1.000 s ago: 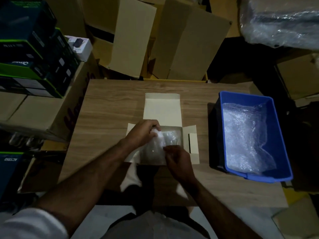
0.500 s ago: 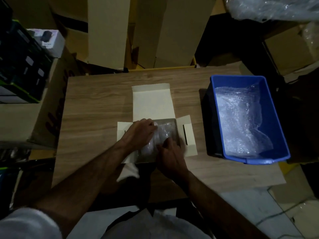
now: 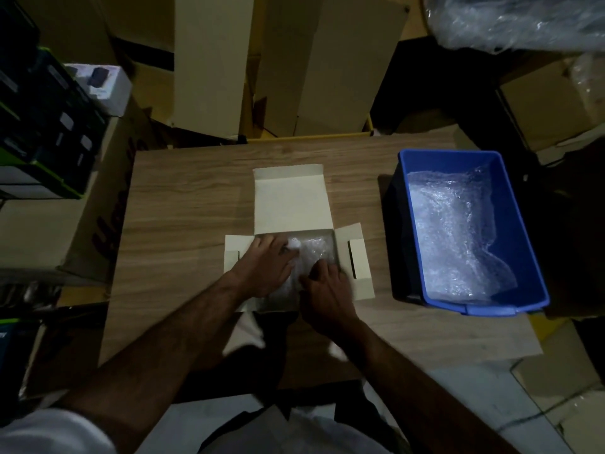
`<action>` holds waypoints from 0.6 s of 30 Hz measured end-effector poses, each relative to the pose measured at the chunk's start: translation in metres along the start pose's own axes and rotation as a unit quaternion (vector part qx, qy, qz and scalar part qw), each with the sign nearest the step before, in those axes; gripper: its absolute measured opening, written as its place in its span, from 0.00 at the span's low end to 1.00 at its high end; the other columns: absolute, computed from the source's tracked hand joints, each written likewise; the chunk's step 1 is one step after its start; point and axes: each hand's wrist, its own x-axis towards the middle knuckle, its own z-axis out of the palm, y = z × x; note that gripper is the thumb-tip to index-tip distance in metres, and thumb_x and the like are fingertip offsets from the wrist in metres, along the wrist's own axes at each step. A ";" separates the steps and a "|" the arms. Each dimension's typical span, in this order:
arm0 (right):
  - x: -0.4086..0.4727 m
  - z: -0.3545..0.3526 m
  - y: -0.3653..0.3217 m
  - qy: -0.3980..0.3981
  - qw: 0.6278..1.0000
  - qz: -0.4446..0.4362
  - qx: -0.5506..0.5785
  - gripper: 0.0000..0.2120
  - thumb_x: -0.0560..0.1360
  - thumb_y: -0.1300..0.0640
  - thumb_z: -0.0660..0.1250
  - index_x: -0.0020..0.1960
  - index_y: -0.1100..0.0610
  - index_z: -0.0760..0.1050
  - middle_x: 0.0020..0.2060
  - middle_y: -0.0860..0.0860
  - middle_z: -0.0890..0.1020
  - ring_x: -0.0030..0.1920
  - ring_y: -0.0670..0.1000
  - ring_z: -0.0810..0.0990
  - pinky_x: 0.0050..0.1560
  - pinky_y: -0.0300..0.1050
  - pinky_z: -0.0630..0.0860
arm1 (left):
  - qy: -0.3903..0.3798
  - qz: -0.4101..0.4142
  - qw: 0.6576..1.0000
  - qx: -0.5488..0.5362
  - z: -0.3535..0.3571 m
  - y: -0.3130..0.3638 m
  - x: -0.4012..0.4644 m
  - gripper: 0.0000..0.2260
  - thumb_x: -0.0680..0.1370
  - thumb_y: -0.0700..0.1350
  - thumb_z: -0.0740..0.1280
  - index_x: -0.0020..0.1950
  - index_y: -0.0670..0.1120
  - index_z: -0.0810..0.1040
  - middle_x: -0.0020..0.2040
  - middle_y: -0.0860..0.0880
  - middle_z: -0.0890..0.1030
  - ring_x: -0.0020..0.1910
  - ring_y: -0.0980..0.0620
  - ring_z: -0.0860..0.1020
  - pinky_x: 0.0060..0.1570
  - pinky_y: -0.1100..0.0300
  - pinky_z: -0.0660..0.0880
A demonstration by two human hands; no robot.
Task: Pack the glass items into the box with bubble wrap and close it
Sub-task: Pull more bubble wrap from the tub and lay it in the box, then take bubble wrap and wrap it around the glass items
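A small cream cardboard box [image 3: 291, 198] lies open in the middle of the wooden table [image 3: 183, 204], its lid flap folded back and side flaps spread out. Inside it sits a bundle wrapped in bubble wrap [image 3: 316, 249]; any glass within is hidden. My left hand [image 3: 265, 265] presses down on the left part of the bundle with fingers spread. My right hand [image 3: 325, 290] presses on its near right part. Both hands are inside the box opening.
A blue plastic bin [image 3: 523, 257] holding more bubble wrap [image 3: 458, 237] stands at the table's right edge. Flattened cardboard sheets [image 3: 212, 60] lean behind the table. Stacked product boxes [image 3: 42, 126] sit on cartons to the left. A bubble wrap roll [image 3: 523, 18] lies top right.
Both hands have pushed the wrapped bundle lower into the box and now lie flatter on it. The head camera has shifted, so the scene sits lower and more to the left.
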 end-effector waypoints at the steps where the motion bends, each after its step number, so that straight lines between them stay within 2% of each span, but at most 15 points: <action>1: 0.000 -0.004 0.000 -0.004 1.000 -0.005 0.006 0.17 0.74 0.47 0.68 0.60 0.51 0.80 0.56 0.57 0.78 0.56 0.59 0.77 0.53 0.55 0.77 | -0.006 -0.015 1.000 -0.017 -0.002 0.001 -0.001 0.22 0.80 0.54 0.53 0.69 0.50 0.77 0.61 0.45 0.77 0.57 0.43 0.77 0.57 0.46 0.74; 3: -0.001 -0.012 0.003 0.018 0.999 -0.015 0.032 0.16 0.74 0.51 0.69 0.61 0.52 0.80 0.56 0.55 0.79 0.55 0.57 0.78 0.52 0.52 0.78 | 0.004 -0.059 0.996 -0.069 -0.009 0.006 -0.005 0.20 0.80 0.53 0.56 0.69 0.50 0.76 0.61 0.46 0.78 0.59 0.44 0.76 0.59 0.46 0.73; 6: -0.006 -0.029 0.008 0.099 0.992 0.000 0.084 0.20 0.71 0.58 0.73 0.63 0.56 0.79 0.57 0.57 0.81 0.54 0.58 0.80 0.52 0.52 0.79 | 0.046 -0.106 0.986 -0.116 -0.019 0.021 -0.014 0.22 0.79 0.52 0.56 0.71 0.50 0.74 0.65 0.46 0.78 0.62 0.44 0.75 0.60 0.46 0.73; 8: -0.010 -0.040 0.017 0.151 0.984 0.004 0.097 0.23 0.71 0.57 0.69 0.65 0.58 0.77 0.60 0.60 0.80 0.57 0.60 0.80 0.56 0.54 0.78 | 0.052 -0.122 0.985 -0.110 -0.024 0.037 -0.016 0.21 0.80 0.51 0.59 0.73 0.49 0.73 0.68 0.45 0.75 0.65 0.43 0.74 0.64 0.46 0.71; 10: -0.011 -0.052 0.030 0.158 0.982 0.002 0.105 0.27 0.69 0.57 0.69 0.68 0.60 0.75 0.65 0.63 0.77 0.63 0.63 0.77 0.63 0.57 0.76 | 0.071 -0.135 0.985 -0.079 -0.032 0.054 -0.013 0.21 0.81 0.51 0.60 0.74 0.49 0.71 0.72 0.45 0.73 0.70 0.42 0.72 0.69 0.45 0.69; 13: -0.018 -0.072 0.055 0.134 0.988 0.009 0.078 0.30 0.70 0.57 0.71 0.71 0.61 0.73 0.70 0.66 0.72 0.70 0.65 0.72 0.68 0.57 0.71 | 0.081 -0.108 0.990 -0.051 -0.042 0.078 0.000 0.28 0.79 0.56 0.58 0.77 0.46 0.67 0.76 0.42 0.68 0.75 0.42 0.67 0.70 0.43 0.68; 15: -0.026 -0.085 0.073 0.145 0.987 0.027 0.062 0.27 0.72 0.55 0.69 0.70 0.60 0.73 0.72 0.65 0.71 0.70 0.64 0.72 0.68 0.58 0.72 | 0.077 -0.091 0.992 -0.036 -0.044 0.097 0.014 0.27 0.82 0.55 0.53 0.78 0.44 0.65 0.79 0.40 0.64 0.77 0.43 0.62 0.71 0.44 0.67; 18: -0.045 -0.099 0.108 0.187 0.980 0.036 0.064 0.26 0.74 0.55 0.67 0.71 0.60 0.73 0.72 0.64 0.71 0.71 0.62 0.71 0.69 0.55 0.70 | 0.088 -0.130 0.982 -0.101 -0.045 0.130 0.037 0.24 0.84 0.52 0.51 0.76 0.46 0.69 0.79 0.40 0.62 0.77 0.44 0.61 0.73 0.47 0.64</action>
